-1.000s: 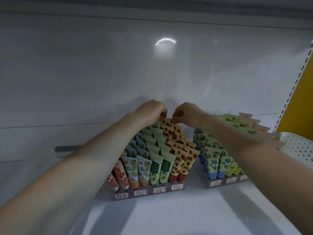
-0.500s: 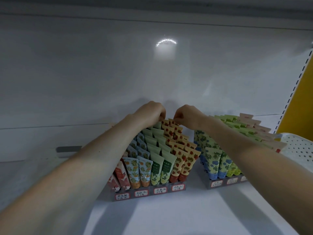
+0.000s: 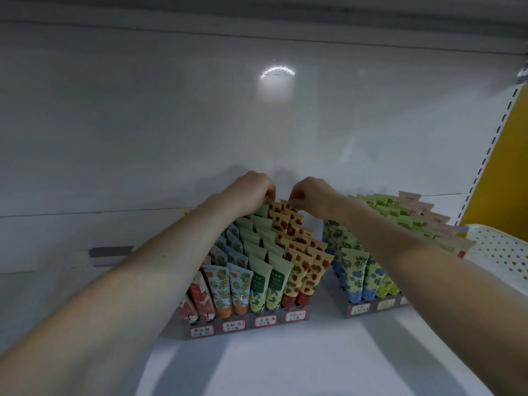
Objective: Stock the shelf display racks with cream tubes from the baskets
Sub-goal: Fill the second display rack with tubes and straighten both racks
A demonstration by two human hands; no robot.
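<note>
Step in hand: seating the back row. Left hand (image 3: 251,190) and right hand (image 3: 311,195), fingers curled, each pinch the crimped tops of the rearmost strawberry-print plastic cream tubes (image 3: 288,210) at the far end of the grey tiered display rack (image 3: 248,324). White perforated plastic basket (image 3: 503,252) at right. Next, probably: press tubes level, let go, fetch more

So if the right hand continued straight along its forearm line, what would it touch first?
Probably the left hand, a small gap from the right hand; both pinch the rearmost strawberry tubes. Passing above it, the white back panel comes next. Depth is unclear.
</note>
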